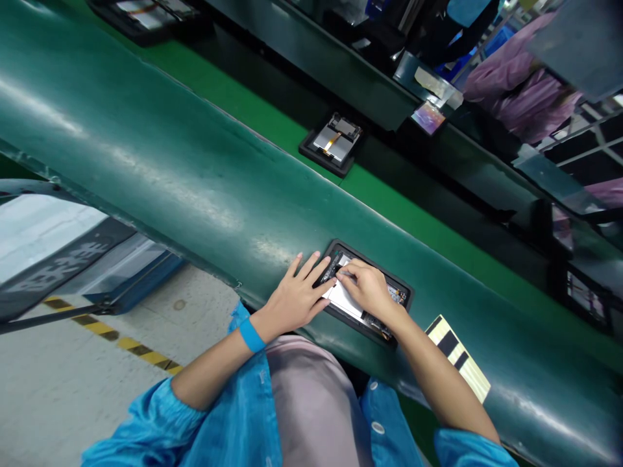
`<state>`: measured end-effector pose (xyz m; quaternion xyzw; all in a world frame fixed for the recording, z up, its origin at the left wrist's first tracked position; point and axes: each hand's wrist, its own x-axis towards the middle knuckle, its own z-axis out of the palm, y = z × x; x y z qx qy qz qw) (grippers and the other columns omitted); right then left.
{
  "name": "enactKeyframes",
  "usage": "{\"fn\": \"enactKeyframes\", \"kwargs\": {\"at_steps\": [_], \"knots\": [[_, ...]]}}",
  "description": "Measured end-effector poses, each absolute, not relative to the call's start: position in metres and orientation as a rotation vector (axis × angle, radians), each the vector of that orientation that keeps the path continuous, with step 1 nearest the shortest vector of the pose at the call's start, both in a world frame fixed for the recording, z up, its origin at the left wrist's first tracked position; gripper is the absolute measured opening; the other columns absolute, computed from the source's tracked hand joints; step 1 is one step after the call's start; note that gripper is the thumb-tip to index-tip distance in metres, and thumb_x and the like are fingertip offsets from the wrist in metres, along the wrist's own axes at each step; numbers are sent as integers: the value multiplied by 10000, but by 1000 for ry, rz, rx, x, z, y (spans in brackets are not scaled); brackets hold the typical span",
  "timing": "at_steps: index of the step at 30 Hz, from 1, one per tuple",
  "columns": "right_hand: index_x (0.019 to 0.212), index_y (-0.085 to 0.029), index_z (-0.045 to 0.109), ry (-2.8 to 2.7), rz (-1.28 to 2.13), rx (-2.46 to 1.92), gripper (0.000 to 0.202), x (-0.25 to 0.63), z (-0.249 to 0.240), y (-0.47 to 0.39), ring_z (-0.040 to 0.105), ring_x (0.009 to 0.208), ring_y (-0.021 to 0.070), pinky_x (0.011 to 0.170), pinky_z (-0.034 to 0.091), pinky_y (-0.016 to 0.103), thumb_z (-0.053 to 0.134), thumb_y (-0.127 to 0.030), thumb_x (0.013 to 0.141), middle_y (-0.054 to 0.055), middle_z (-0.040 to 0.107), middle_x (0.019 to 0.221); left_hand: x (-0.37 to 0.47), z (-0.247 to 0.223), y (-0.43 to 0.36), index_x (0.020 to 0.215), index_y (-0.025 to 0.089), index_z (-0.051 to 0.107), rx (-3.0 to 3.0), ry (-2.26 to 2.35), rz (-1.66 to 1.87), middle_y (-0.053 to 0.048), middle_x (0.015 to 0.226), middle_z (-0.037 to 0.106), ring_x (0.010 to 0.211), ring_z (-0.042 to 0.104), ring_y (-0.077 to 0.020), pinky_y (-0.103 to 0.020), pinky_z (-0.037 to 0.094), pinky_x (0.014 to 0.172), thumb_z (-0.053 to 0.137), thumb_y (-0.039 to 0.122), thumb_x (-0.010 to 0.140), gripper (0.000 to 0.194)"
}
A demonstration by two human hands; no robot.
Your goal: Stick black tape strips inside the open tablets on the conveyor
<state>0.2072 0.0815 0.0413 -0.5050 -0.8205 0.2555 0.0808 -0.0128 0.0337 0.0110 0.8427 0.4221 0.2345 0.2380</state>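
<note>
In front of me on the green bench lies an opened tablet-like device [344,299] in a black tray [411,293], with a silver-white panel and circuit parts showing. My left hand [295,295] rests over the tray's left edge, its fingers spread and the fingertips touching the device. With fingers bent into a pinch, my right hand [366,285] presses on the upper middle of the device. Whatever lies between those fingertips is hidden. A pale yellow sheet with black strips [462,363] lies beside my right forearm.
Beyond the green bench [195,188] runs a bright green conveyor belt [257,120]. On it sits another opened device in a black tray [335,144], and one more tray [146,16] is at the far left. A person in a pink sleeve [516,65] is across the line.
</note>
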Motion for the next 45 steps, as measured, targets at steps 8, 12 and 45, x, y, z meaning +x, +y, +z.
{"fn": "enactKeyframes", "kwargs": {"at_steps": [8, 12, 45], "knots": [[987, -220, 726, -2502, 701, -1523, 138, 204, 44, 78, 660, 815, 187, 717, 441, 273, 594, -259, 984, 38, 708, 958, -12, 9, 35, 1448, 277, 555, 2337, 1173, 609, -121, 1636, 360, 1536, 226, -424, -713, 151, 1204, 602, 320, 953, 499], [1108, -210, 706, -2396, 593, -1590, 199, 210, 45, 79, 671, 864, 200, 754, 474, 280, 588, -309, 981, 53, 699, 996, -12, 13, 35, 1417, 254, 586, 2452, 1209, 552, -138, 1622, 382, 1523, 258, -429, -715, 190, 1195, 574, 366, 976, 456], [1084, -188, 699, -2494, -213, -2033, 333, 326, 29, 92, 640, 744, 191, 640, 359, 283, 483, -435, 1029, 96, 709, 1005, -41, -20, 34, 1361, 251, 577, 2136, 1466, 1116, -105, 1411, 592, 1360, 525, -270, -516, 444, 1152, 522, 266, 1000, 365]]}}
